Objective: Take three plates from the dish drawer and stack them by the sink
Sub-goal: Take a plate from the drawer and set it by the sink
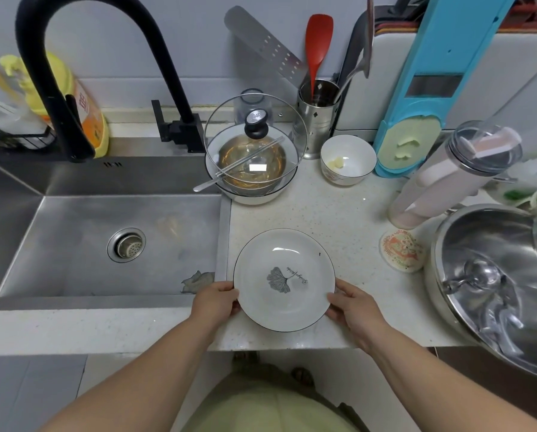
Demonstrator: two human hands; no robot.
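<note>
The left hand point(215, 302) grips the left rim of a white plate point(283, 279), fingers curled round its edge, while the right hand point(353, 308) holds the right rim the same way. The plate, printed with a grey leaf, sits at the near edge of the speckled bench point(339, 213), just right of the steel sink point(105, 241); whether it rests on the bench or hovers just above cannot be told. Farther back stands a white pot point(251, 179) under a tilted glass lid point(254, 138), with a small white bowl point(347, 159) to its right. A large steel pan lid point(494, 282) lies at the right edge.
</note>
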